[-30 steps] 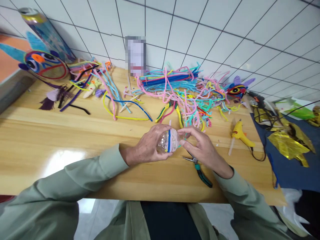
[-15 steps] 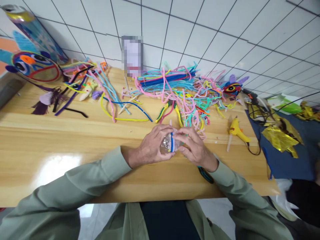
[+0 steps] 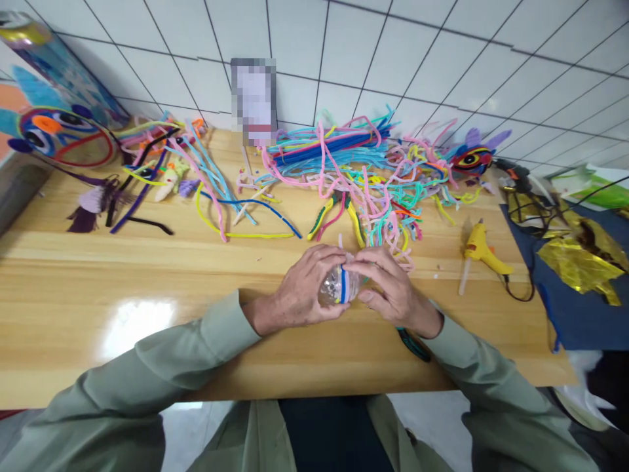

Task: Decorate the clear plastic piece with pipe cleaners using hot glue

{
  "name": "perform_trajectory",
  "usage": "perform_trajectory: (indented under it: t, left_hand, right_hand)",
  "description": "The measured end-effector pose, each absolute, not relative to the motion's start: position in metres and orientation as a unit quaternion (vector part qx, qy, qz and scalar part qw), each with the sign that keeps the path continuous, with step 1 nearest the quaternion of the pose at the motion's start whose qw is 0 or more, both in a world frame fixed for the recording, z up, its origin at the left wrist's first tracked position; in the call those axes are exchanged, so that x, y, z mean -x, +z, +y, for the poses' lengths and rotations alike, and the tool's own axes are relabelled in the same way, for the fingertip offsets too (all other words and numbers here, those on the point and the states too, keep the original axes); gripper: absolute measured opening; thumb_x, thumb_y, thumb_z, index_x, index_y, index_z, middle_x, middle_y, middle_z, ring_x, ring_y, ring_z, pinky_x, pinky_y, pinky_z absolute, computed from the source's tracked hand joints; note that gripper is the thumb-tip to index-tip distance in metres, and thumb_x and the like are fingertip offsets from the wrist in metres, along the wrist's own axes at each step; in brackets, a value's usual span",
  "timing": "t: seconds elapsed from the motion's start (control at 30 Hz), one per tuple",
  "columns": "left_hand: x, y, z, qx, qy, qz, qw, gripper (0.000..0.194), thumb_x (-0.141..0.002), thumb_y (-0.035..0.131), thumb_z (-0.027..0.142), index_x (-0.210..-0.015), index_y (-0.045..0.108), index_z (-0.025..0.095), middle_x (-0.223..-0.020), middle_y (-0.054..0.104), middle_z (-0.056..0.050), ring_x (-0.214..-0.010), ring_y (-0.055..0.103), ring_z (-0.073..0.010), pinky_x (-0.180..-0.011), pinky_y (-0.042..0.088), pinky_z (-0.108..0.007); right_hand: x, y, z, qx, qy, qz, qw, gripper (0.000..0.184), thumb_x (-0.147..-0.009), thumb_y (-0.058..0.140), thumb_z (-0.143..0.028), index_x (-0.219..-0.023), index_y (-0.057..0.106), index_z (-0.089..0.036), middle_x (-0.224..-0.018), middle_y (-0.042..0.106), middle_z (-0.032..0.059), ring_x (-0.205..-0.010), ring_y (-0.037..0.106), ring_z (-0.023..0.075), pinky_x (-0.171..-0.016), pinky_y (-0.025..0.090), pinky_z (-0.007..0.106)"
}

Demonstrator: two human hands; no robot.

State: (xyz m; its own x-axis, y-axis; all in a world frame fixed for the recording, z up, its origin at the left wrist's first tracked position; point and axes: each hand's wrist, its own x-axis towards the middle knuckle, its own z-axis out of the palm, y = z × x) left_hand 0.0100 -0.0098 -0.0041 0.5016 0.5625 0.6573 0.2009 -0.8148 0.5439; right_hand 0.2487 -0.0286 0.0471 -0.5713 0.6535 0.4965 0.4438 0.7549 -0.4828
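Observation:
My left hand (image 3: 307, 285) is wrapped round the left side of a clear plastic bottle piece (image 3: 330, 288), thumb underneath and fingers over the top. A blue pipe cleaner (image 3: 343, 283) runs round the bottle as a band. On the right side, my right hand (image 3: 390, 285) has its fingertips on the top of the bottle by the blue band, with the thumb lower down. The right end of the bottle is partly covered by these fingers. Beyond the hands lie yellow-and-green pliers (image 3: 358, 223), handles apart. A dark tool handle (image 3: 413, 344) pokes out below my right wrist.
A heap of coloured pipe cleaners (image 3: 334, 154) lies along the tiled wall. At right rest a yellow glue gun (image 3: 481, 249) with its cord and crumpled gold foil (image 3: 580, 255). To the left stand a decorated mask-like face (image 3: 63, 137) and a tall can (image 3: 59, 65).
The view has shifted slightly, so objects on the right appear further right. Both hands keep their places on the bottle; the right thumb sits a little further from it.

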Motion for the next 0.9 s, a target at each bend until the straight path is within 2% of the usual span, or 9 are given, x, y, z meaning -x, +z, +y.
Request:
perform_trajectory:
  t: [0.17,0.37,0.5,0.73,0.9]
  left_hand:
    - [-0.009,-0.002,-0.008,-0.849,0.440,0.220,0.193,0.080,-0.089,0.081,0.037,-0.156,0.042,0.021,-0.141,0.068,-0.018,-0.135,0.068,-0.0349,-0.113,0.059,-0.059]
    - [-0.007,-0.003,-0.007,-0.855,0.430,0.222,0.188,0.084,-0.088,0.083,0.039,-0.158,0.040,0.022,-0.144,0.066,-0.018,-0.137,0.067,-0.0368,-0.114,0.058,-0.062]
    - [-0.007,-0.004,-0.006,-0.856,0.432,0.218,0.182,0.082,-0.088,0.083,0.040,-0.156,0.043,0.021,-0.142,0.067,-0.019,-0.135,0.068,-0.0363,-0.112,0.059,-0.060]
    - [-0.003,-0.001,-0.006,-0.872,0.405,0.215,0.172,0.085,-0.083,0.087,0.034,-0.155,0.043,0.024,-0.144,0.065,-0.018,-0.138,0.066,-0.0370,-0.114,0.058,-0.061]
    - [-0.001,0.001,-0.009,-0.864,0.421,0.215,0.173,0.081,-0.085,0.087,0.036,-0.154,0.045,0.023,-0.142,0.065,-0.018,-0.136,0.066,-0.0356,-0.112,0.059,-0.059]
  right_hand:
    - [-0.248,0.046,-0.028,0.294,0.114,-0.886,0.340,0.047,-0.113,0.051,-0.044,-0.156,0.060,-0.027,-0.127,0.071,0.0147,-0.115,0.069,0.0303,-0.097,0.060,0.049]
    - [-0.250,0.042,-0.029,0.316,0.150,-0.874,0.337,0.053,-0.113,0.043,-0.059,-0.153,0.063,-0.030,-0.132,0.070,0.0145,-0.118,0.070,0.0320,-0.099,0.060,0.054]
    - [-0.249,0.043,-0.026,0.299,0.150,-0.882,0.330,0.046,-0.112,0.050,-0.053,-0.147,0.068,-0.029,-0.130,0.071,0.0140,-0.119,0.069,0.0304,-0.101,0.059,0.052]
    - [-0.249,0.036,-0.022,0.381,0.227,-0.793,0.419,0.049,-0.112,0.046,-0.061,-0.137,0.073,-0.027,-0.126,0.076,0.0114,-0.118,0.072,0.0280,-0.101,0.060,0.048]
    - [-0.244,0.030,-0.022,0.369,0.272,-0.785,0.417,0.049,-0.112,0.047,-0.061,-0.131,0.074,-0.025,-0.128,0.076,0.0117,-0.121,0.072,0.0264,-0.105,0.059,0.047]
